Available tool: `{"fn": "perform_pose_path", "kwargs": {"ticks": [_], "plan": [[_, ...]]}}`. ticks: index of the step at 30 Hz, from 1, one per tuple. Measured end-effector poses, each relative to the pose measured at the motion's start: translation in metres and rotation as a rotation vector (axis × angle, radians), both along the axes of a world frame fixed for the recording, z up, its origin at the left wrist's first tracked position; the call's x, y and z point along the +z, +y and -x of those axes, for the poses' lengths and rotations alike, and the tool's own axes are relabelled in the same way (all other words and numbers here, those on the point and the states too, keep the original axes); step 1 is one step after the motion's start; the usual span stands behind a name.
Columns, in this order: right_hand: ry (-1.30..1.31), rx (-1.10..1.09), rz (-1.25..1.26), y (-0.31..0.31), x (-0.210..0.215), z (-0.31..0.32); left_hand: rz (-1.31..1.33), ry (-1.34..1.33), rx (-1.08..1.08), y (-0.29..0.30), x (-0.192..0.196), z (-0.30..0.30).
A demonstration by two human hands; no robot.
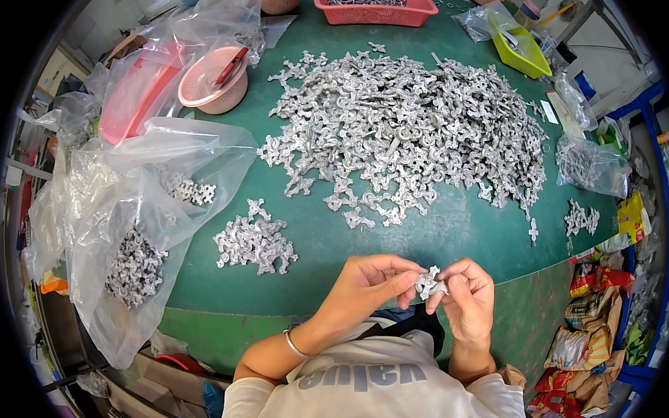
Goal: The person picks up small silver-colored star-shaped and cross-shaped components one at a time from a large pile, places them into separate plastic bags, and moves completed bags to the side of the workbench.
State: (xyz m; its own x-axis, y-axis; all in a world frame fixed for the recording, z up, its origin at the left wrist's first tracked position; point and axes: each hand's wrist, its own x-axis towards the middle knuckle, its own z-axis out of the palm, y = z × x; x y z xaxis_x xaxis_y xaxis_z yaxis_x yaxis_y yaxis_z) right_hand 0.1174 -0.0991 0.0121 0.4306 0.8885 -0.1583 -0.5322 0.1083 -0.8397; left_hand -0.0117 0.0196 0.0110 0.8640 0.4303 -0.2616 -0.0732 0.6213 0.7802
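Between my two hands, just above the table's near edge, is a small silver-grey metal casting (430, 284) with rounded lobes. My left hand (377, 283) pinches it from the left with thumb and fingers. From the right, my right hand (466, 296) grips its other side between thumb and fingertips. A large heap of similar metal castings (405, 125) covers the middle of the green table (329, 261). To the left of my hands lies a smaller pile of castings (253, 241). One cross-shaped piece (533, 231) lies alone on the right.
A clear plastic bag (214, 150) with castings inside drapes over the table's left side. Behind it are a pink bowl (224, 95) and a pink tray (139, 98). A red basket (375, 12) stands at the back, a yellow-green basket (521, 53) back right. Packets (589, 333) crowd the right.
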Motion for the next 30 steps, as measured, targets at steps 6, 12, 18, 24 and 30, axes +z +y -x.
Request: {"fn": "perform_pose_path", "kwargs": {"ticks": [6, 12, 18, 24, 30], "plan": [[0.089, 0.060, -0.052, 0.000, 0.003, 0.000, 0.076, -0.028, 0.026, -0.002, -0.004, 0.000], [0.090, 0.073, -0.091, -0.001, 0.001, 0.001, 0.107, -0.038, 0.019, -0.002, -0.001, 0.001], [0.013, 0.071, -0.146, -0.003, 0.003, 0.001, 0.137, -0.090, -0.004, -0.004, -0.001, -0.001], [-0.038, -0.004, -0.166, -0.006, 0.005, 0.004, 0.087, -0.117, -0.026, -0.008, 0.002, -0.005], [0.010, -0.027, -0.179, -0.008, 0.008, 0.005, 0.108, -0.124, -0.062, -0.010, 0.005, -0.006]]}}
